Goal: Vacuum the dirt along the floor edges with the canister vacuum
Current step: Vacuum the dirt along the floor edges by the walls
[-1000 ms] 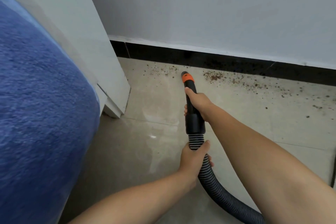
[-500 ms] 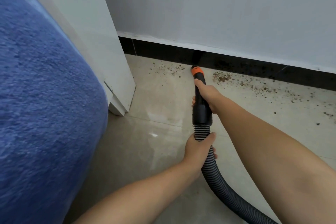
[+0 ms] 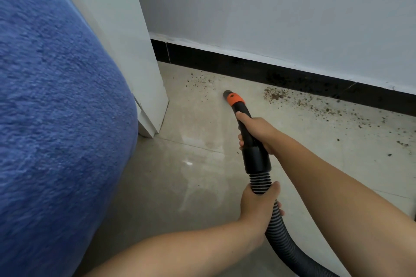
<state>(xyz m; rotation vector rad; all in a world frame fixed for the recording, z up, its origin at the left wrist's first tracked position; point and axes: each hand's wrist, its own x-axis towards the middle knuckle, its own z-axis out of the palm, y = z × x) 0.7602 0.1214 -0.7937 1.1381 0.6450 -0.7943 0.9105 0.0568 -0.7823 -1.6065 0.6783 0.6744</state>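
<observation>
Two hands steer a canister vacuum's nozzle toward grit lying along a skirting board.

Nearest, the left hand [image 3: 258, 203] is wrapped round the ribbed grey hose [image 3: 273, 220], apparently to take its weight and feed slack; beyond it the right hand [image 3: 256, 130] grips the smooth black wand [image 3: 255, 155], thumb laid along the top as if to aim. The orange-collared nozzle tip [image 3: 229, 95] sits low to the pale glossy floor tile [image 3: 195, 175]. Fine brown crumbs [image 3: 202, 80] lie at its 11 o'clock, a denser clump of dirt [image 3: 275, 94] at its 3 o'clock, thinning along the black skirting board [image 3: 292, 75]. A nubbly blue blanket [image 3: 49, 108] fills the 9 o'clock side, against a white panel [image 3: 126, 36].
</observation>
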